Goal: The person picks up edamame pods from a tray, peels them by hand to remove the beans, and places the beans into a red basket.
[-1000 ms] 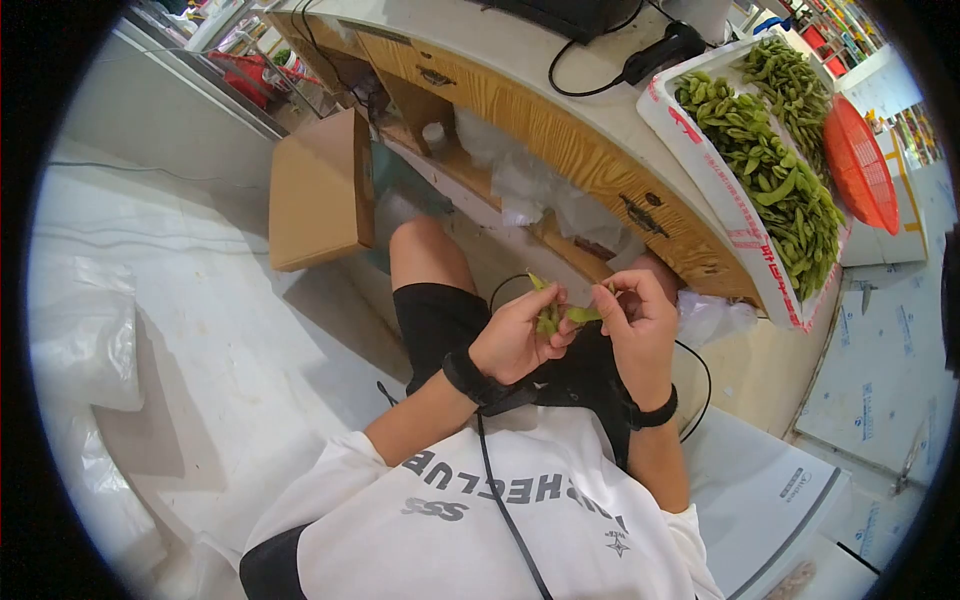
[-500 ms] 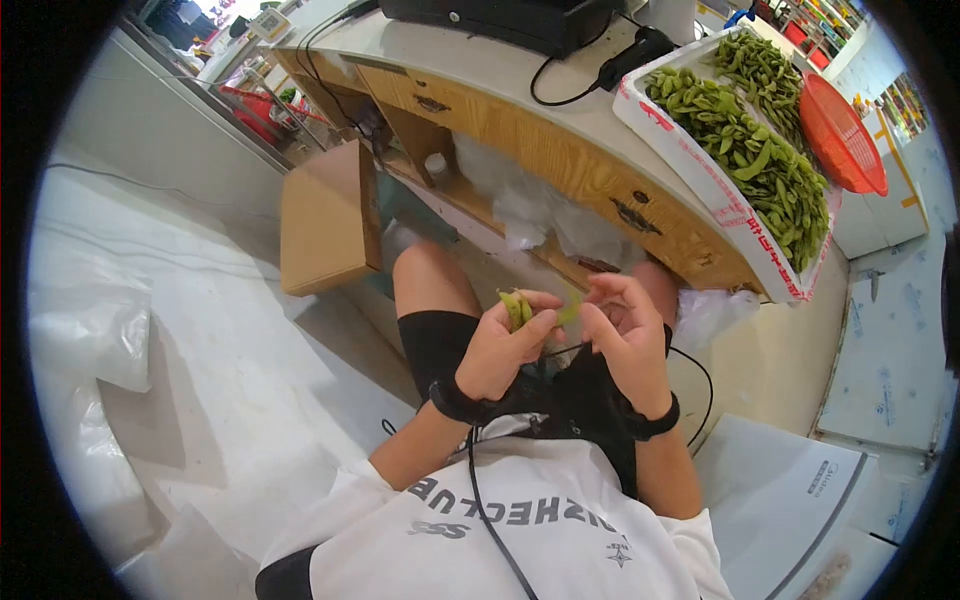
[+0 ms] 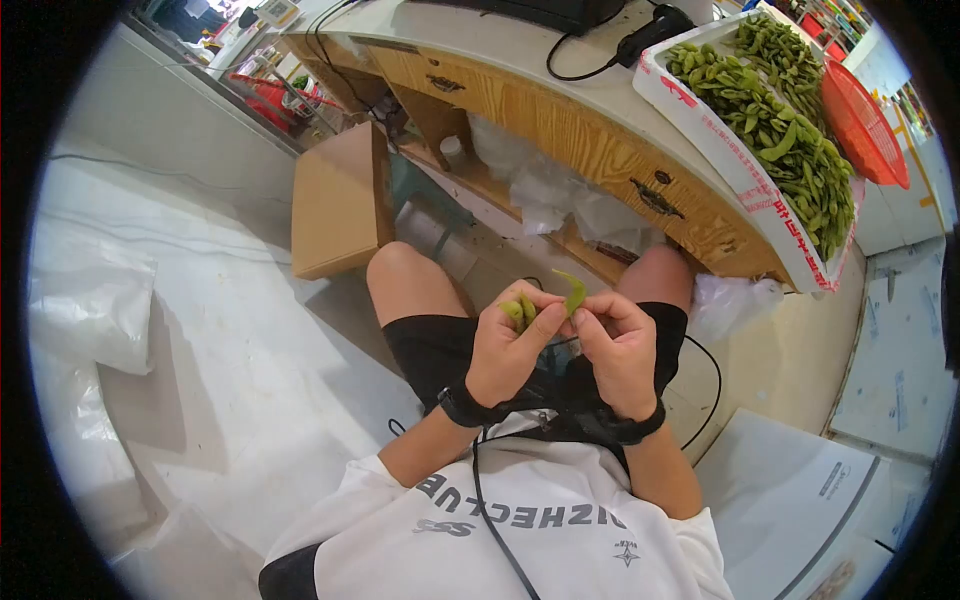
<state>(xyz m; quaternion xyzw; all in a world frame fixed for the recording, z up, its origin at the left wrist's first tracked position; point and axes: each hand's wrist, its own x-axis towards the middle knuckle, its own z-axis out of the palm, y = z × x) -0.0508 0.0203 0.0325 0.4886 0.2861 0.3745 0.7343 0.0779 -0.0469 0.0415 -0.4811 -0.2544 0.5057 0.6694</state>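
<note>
While the hands sit over the lap, these lines hold, placed against the wooden desk (image 3: 600, 150):

Change: compared with a second ago, both hands have lifted slightly and drawn together below the desk's edge; the pod now stands up between them.
Meaning: pod work seems mid-cycle.
Left hand (image 3: 508, 345): fingers curled, clutching a few green pods (image 3: 520, 310).
Right hand (image 3: 617, 355): thumb and forefinger pinching one bent pod (image 3: 575, 292).
White crate (image 3: 745, 170): atop the desk, heaped with pods; red print unreadable.
Writing: shirt (image 3: 520, 540) letters appear inverted, roughly "SSS" and "…HECLUE".
</note>
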